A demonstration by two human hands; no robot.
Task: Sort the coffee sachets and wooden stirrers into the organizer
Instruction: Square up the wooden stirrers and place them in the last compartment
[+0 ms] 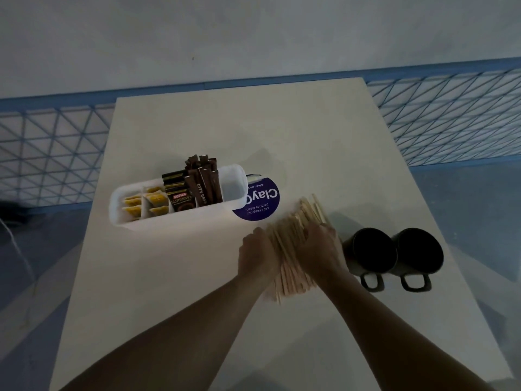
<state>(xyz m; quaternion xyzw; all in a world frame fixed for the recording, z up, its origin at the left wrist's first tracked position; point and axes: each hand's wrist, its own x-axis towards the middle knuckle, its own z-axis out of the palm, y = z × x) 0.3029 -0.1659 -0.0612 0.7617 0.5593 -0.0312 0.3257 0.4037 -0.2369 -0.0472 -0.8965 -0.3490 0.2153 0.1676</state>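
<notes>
**Both hands on stirrer pile**

Head view: my left hand (pixel 258 253) and right hand (pixel 321 249) clamped the wooden stirrers (pixel 290 266) between them, fingers curled on the bundle, on the table (pixel 169 277). The organizer (pixel 180 218) sat far-left and held the coffee sachets (pixel 197 187). Two dark mugs (pixel 372 249) stood just right.

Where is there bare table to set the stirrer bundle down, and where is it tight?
Free: the cream table beyond the white plastic organizer, and the near-left stretch beside the left hand. The organizer's right-end compartment looks empty. Crowded: the purple round sticker, wooden stirrers, right hand and two black mugs sit close together.
</notes>
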